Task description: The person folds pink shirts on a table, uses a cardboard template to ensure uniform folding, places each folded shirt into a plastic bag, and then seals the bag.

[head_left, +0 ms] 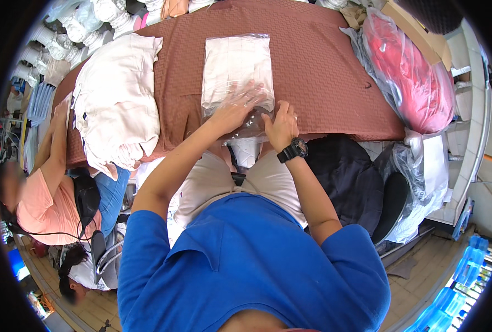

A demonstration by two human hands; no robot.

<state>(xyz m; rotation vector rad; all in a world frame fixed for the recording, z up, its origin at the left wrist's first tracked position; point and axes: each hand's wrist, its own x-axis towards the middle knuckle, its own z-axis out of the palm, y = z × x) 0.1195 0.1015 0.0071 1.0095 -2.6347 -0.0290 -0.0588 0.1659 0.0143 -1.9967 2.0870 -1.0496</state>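
A clear plastic bag with a folded white garment inside lies flat on the brown cloth-covered table in front of me. My left hand rests across the bag's lower part, fingers stretched out over the garment's near end and slightly blurred. Beside the bag's near right corner is my right hand, wearing a dark wristwatch; its thumb and fingers are apart. The loose near end of the bag reaches the table's front edge. Neither hand visibly grips anything.
A heap of white garments lies left on the brown tablecloth. At the right edge sits a clear bag of red fabric. A person in a peach top works at the far left. A black bag is beside my right leg.
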